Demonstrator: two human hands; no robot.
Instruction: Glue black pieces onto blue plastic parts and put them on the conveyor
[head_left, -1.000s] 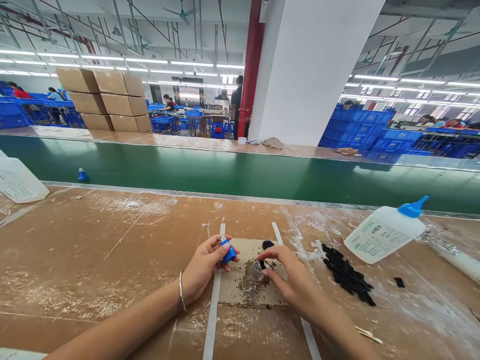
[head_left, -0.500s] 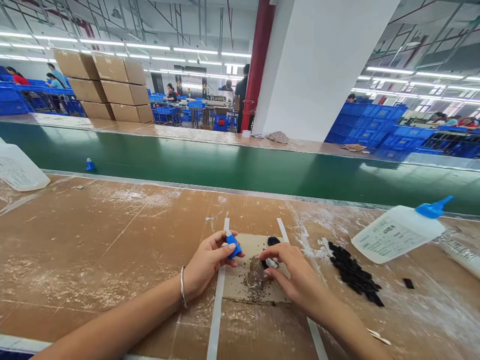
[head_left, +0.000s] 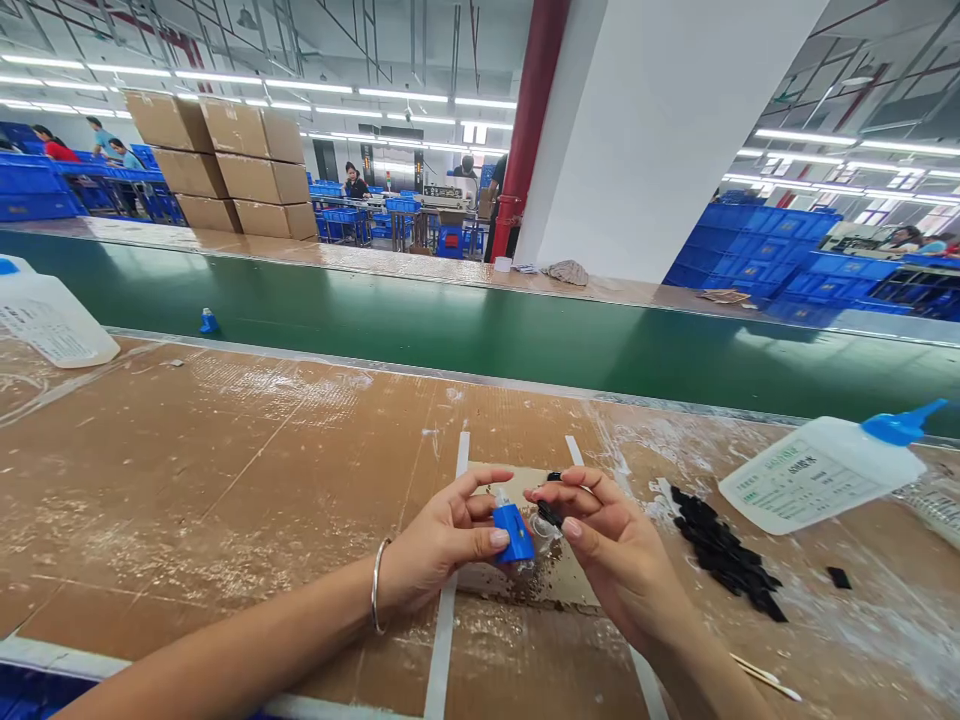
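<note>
My left hand (head_left: 448, 536) pinches a small blue plastic part (head_left: 513, 532) between thumb and fingers. My right hand (head_left: 607, 545) pinches a small black piece (head_left: 549, 514) together with a clear piece right beside the blue part. Both hands hover just above a stained cardboard square (head_left: 555, 584) on the brown cardboard-covered bench (head_left: 225, 470). A pile of small black pieces (head_left: 726, 566) lies to the right of my right hand.
A white glue bottle with a blue nozzle (head_left: 825, 470) lies on its side at the right. Another white bottle (head_left: 52, 320) rests at far left. A green conveyor belt (head_left: 450, 330) runs behind the bench, a small blue cap (head_left: 208, 322) on it. Stacked cartons, blue crates and other people fill the background.
Both hands lifted off the cardboard square and came together. The blue part moved right toward my right hand, which now holds a black piece up against it.
</note>
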